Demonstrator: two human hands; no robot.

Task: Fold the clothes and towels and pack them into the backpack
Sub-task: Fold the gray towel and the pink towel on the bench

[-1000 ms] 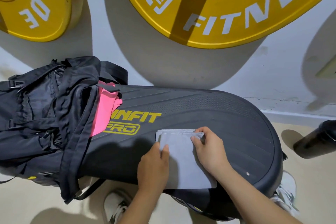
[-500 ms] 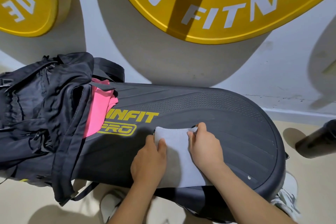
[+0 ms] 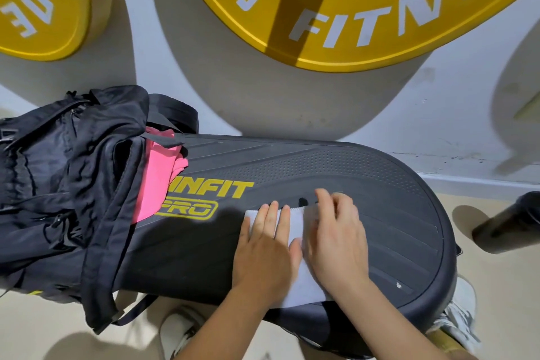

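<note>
backpack (image 3: 73,184) left on step platform (image 3: 336,172), towel (image 3: 295,228) right

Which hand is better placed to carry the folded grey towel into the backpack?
Probably the left hand: it lies flat on the towel on the side nearer the backpack opening.

backpack (image 3: 73,184): black all over, straps black too; small yellow-green fleck at lower edge; 9 o'clock.
garment (image 3: 159,181): bright pink, plain; in the backpack's mouth.
towel (image 3: 295,225): pale grey-white, plain, faint stitch line along far hem; centre.
step board (image 3: 336,172): dark charcoal; dotted band, raised stripes; yellow lettering, "PRO" in a yellow outline.
large plate (image 3: 365,23): yellow, white letters and logo, one darker band across; 12 o'clock.
small plate (image 3: 38,9): yellow, white characters; 10 o'clock.
wall (image 3: 438,114): white, grey shadows.
floor (image 3: 43,324): beige.
bottle (image 3: 508,225): black; 3 o'clock.
near shoe (image 3: 181,330): white; 6 o'clock.
far shoe (image 3: 458,313): white with grey; 4 o'clock.
</note>
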